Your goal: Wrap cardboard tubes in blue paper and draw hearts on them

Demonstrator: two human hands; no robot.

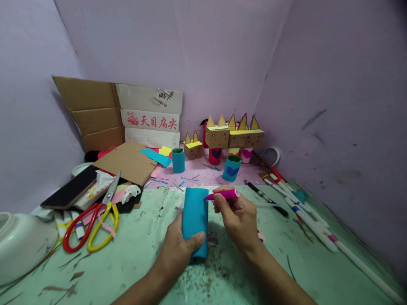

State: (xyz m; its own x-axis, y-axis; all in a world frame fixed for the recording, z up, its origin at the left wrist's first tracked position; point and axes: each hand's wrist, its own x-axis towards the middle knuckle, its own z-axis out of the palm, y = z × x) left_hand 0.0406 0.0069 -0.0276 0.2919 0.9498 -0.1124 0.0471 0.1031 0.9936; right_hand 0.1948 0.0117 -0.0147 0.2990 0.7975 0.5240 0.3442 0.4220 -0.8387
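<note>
My left hand is wrapped round the lower part of a blue tube, its thumb across the front. The tube stands roughly upright over the green tabletop. In my right hand is a magenta marker, pinched between thumb and fingers. The marker's tip points left and is at the tube's upper right side; whether it touches cannot be told. Behind them stand a short blue cup-like tube and another blue tube with a dark blue heart.
Red-and-yellow scissors, a dark phone-like slab and a white pot lie left. Cardboard and small cardboard cat heads are behind. Several white pens and a black pen lie right.
</note>
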